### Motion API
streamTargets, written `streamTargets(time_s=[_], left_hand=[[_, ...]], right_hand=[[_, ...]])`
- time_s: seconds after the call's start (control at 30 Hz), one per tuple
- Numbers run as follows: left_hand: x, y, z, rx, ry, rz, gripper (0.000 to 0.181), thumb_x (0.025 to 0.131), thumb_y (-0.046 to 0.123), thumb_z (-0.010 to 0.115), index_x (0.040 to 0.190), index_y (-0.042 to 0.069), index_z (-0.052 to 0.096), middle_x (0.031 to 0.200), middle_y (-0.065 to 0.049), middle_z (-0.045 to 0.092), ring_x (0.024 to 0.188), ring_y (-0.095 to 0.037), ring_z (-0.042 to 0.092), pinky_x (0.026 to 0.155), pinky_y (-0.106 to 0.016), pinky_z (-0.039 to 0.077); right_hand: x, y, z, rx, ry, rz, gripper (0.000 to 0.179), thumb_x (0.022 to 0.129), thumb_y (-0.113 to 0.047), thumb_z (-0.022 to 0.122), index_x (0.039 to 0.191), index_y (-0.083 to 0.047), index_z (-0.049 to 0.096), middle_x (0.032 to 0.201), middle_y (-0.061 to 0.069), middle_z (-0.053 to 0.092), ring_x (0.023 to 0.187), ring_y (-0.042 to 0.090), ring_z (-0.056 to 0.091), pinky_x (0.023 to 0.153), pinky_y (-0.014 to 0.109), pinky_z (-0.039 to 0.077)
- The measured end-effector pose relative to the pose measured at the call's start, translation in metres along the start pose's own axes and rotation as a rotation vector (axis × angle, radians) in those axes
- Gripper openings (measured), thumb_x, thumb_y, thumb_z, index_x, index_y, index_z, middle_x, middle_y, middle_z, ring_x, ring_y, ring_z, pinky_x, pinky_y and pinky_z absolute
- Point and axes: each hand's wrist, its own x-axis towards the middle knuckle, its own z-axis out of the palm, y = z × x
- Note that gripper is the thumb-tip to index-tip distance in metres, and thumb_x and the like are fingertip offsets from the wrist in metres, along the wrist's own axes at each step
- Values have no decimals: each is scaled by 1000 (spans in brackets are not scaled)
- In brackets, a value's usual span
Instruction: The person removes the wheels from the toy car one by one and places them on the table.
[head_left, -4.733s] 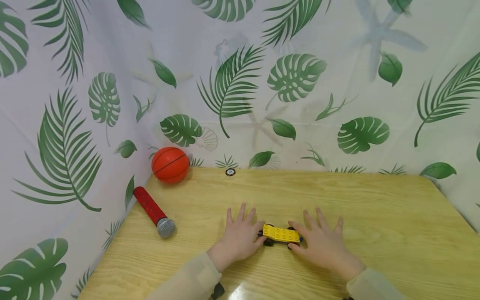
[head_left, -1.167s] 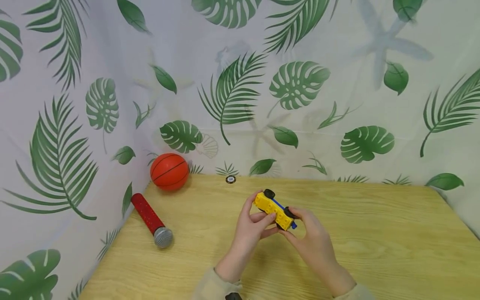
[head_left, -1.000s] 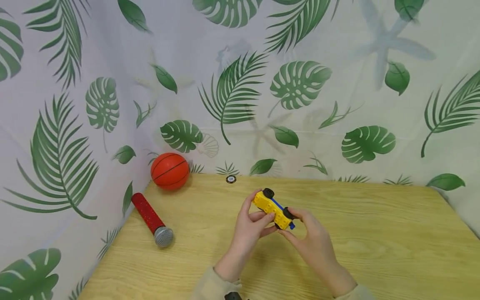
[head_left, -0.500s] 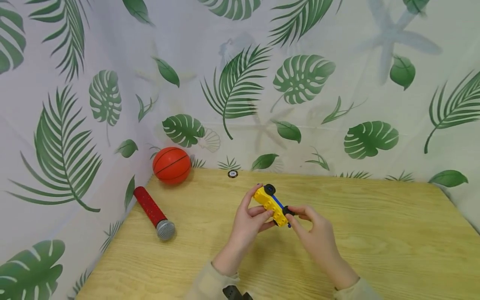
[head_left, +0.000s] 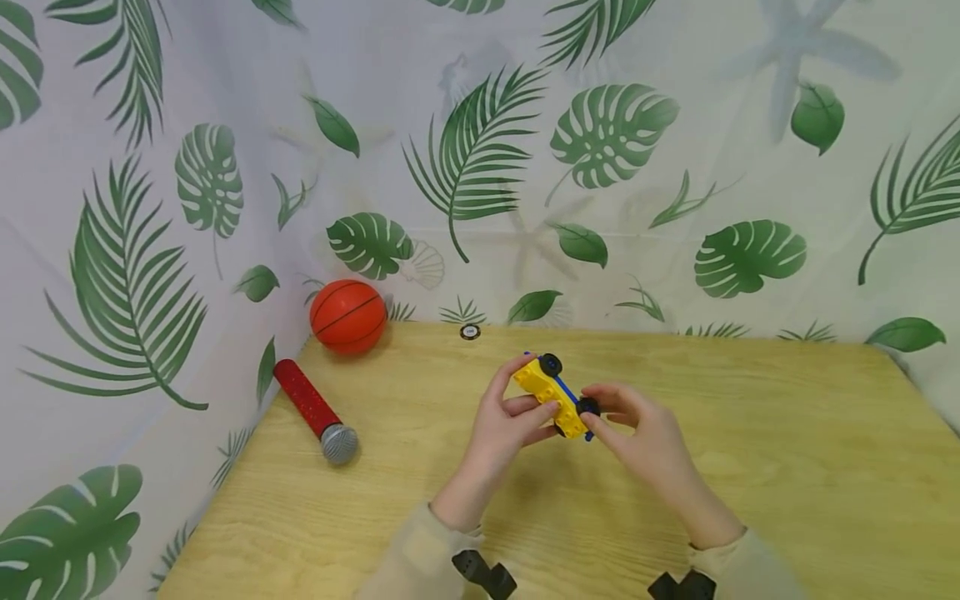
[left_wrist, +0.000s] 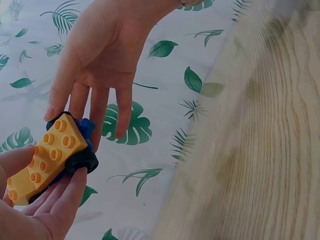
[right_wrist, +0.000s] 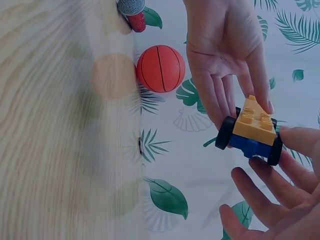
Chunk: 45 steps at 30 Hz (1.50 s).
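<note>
A toy car with a yellow studded top, blue base and black wheels is held tilted above the table. My left hand grips it, thumb on the studs and fingers along the side and under it. My right hand is at the car's near right end, with its thumb and index finger at a black wheel. In the right wrist view the right thumb touches that wheel, and the other fingers spread loosely beneath. The blue hitch shows at the end facing the right hand.
On the wooden table, a red microphone with a silver head lies at the left. An orange basketball sits in the back left corner, and a small round black-and-white chip lies at the back edge. Leaf-print cloth covers the walls.
The car, first on the table between both hands, has been lifted and tilted. My right fingers have shifted from the car's end to its wheel and loosened slightly; the head view has tilted down.
</note>
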Motion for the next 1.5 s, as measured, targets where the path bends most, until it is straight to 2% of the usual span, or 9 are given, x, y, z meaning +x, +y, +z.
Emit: streamTargets(time_s=[0.2, 0.37, 0.6, 0.73, 0.97, 1.27, 1.5], left_hand=[[3, -1, 5, 3, 14, 3, 63, 89, -5, 68, 141, 24, 48, 114, -25, 70, 99, -25, 71, 81, -45, 60], [4, 0, 8, -11, 12, 11, 64, 88, -5, 69, 141, 24, 49, 113, -25, 70, 98, -25, 72, 82, -44, 60], [4, 3, 10, 7, -24, 42, 65, 88, -8, 68, 144, 18, 46, 118, -30, 67, 101, -25, 71, 84, -43, 59], [5, 3, 11, 4, -30, 44, 64, 88, -8, 67, 143, 16, 45, 118, -31, 67, 101, -25, 71, 84, -41, 60], [2, -2, 9, 27, -40, 32, 62, 89, -8, 66, 142, 18, 45, 120, -30, 66, 103, -27, 70, 83, -37, 60], [-3, -17, 6, 94, -59, -1, 60, 91, -8, 64, 140, 23, 47, 120, -27, 67, 104, -27, 70, 81, -45, 60], [-3, -16, 7, 126, -66, 9, 59, 91, -7, 64, 139, 25, 48, 118, -25, 68, 102, -26, 70, 80, -43, 60]], right_hand=[[4, 0, -8, -1, -67, 40, 34, 92, -12, 70, 125, -2, 64, 117, 16, 71, 104, 31, 68, 88, 44, 57], [5, -3, -13, -20, -88, 66, 36, 94, -17, 68, 127, -3, 64, 119, 16, 70, 104, 30, 68, 87, 42, 58], [6, -4, -16, -24, -122, 118, 32, 92, -20, 72, 120, -4, 69, 112, 14, 72, 105, 31, 67, 87, 47, 58], [7, -4, -15, -5, -137, 135, 30, 90, -21, 74, 115, -5, 71, 112, 14, 73, 107, 32, 66, 86, 45, 59], [5, 0, -9, 54, -170, 177, 30, 85, -21, 79, 109, -4, 73, 106, 12, 74, 96, 26, 70, 79, 33, 61], [-1, 3, -3, 25, -223, 310, 30, 81, -22, 83, 104, -4, 76, 89, 7, 76, 81, 17, 71, 71, 31, 59], [1, 4, -3, 10, -234, 337, 31, 79, -21, 85, 101, -2, 75, 85, 4, 75, 78, 14, 69, 69, 30, 58]])
